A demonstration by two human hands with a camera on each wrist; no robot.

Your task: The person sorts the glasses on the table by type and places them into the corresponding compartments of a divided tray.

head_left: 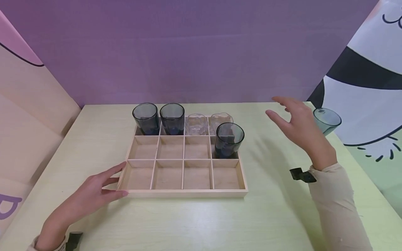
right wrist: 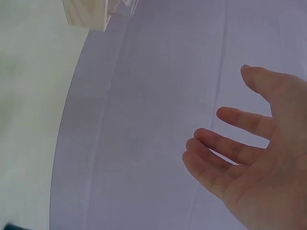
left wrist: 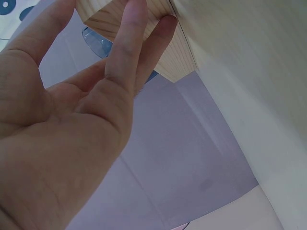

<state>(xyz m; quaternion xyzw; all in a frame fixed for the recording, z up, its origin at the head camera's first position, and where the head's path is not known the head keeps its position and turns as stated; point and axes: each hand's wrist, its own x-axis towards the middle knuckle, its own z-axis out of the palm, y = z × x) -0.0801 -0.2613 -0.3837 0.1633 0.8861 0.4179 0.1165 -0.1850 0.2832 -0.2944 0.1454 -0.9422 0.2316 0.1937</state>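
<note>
A pale wooden divided tray (head_left: pixel 185 194) lies on the table, its compartments in three rows. At its front left corner, my left hand (head_left: pixel 91 193) touches the side wall with nearly straight fingers, the thumb at the front wall. Two dark grey glasses (head_left: pixel 172 120) stand in the back left compartments, and two clear glasses (head_left: pixel 196 124) in the back right ones. Another dark grey glass (head_left: pixel 229 141) sits in the middle row's rightmost compartment. Right of the tray, my right hand (head_left: pixel 298 125) is raised over the table, empty, fingers spread and relaxed.
A grey-green tinted glass (head_left: pixel 328 120) stands near the table's right edge, partly hidden behind my right hand. The front row of the tray (right wrist: pixel 88 13) has bare compartments. A purple backdrop (head_left: pixel 201 52) rises behind the table (head_left: pixel 204 223).
</note>
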